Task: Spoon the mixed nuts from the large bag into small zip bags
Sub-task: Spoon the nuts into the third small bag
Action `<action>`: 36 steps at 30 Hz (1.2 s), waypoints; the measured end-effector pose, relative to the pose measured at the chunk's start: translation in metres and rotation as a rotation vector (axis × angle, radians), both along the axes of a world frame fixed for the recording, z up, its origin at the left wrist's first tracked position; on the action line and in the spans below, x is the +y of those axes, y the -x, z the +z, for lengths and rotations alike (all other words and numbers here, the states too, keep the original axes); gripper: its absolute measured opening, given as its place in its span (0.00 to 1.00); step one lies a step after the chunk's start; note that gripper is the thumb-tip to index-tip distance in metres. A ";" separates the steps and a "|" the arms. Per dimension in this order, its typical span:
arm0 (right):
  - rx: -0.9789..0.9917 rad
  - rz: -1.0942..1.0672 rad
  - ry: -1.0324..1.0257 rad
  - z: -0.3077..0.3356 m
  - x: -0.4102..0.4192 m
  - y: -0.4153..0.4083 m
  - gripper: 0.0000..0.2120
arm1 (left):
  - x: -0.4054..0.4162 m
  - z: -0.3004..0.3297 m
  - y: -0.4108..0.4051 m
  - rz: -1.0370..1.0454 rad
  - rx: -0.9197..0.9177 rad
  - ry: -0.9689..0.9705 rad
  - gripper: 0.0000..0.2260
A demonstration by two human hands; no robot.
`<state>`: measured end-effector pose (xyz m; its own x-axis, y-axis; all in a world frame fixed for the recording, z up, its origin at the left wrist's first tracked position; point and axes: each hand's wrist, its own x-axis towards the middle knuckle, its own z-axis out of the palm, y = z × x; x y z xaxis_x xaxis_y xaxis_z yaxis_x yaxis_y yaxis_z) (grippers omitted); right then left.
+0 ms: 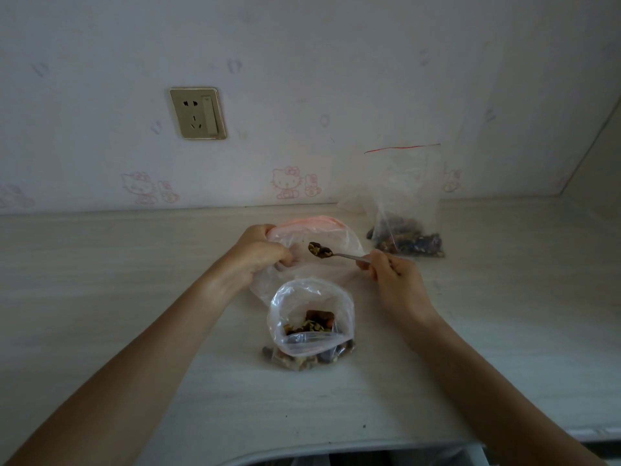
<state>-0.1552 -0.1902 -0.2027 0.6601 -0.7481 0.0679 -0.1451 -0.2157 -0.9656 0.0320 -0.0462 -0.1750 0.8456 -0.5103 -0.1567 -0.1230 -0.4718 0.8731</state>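
Observation:
My left hand (260,253) grips the near rim of a small clear zip bag (322,235) with a pink seal, holding its mouth wide. My right hand (391,274) holds a metal spoon (331,253) by the handle. The spoon's bowl carries nuts and hovers over the mouth of that small bag. In front of it, closer to me, stands the large clear bag (311,326) with its top rolled down and mixed nuts inside. A second zip bag (406,210) with a red seal line stands upright at the back right, with nuts in its bottom.
The bags rest on a pale wood-grain desk (134,264) against a wall with cartoon-cat wallpaper. A wall socket (198,113) sits above the desk at the left. The desk's curved front edge (302,449) runs along the bottom.

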 end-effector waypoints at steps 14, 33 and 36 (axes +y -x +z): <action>-0.173 0.123 -0.001 0.031 -0.024 0.038 0.21 | 0.021 0.022 0.005 -0.101 -0.316 0.131 0.26; -0.050 0.490 1.090 0.057 0.030 0.102 0.20 | 0.086 -0.012 0.094 -0.188 -0.333 0.230 0.08; -0.081 0.458 1.454 0.063 0.028 0.101 0.15 | 0.087 -0.015 0.092 -0.220 -0.285 0.298 0.08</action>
<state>-0.2563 -0.1627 -0.1399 0.7673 0.2585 0.5869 0.2370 -0.9647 0.1151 -0.0596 0.0413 -0.1899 0.7001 -0.6701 0.2468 -0.4468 -0.1415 0.8834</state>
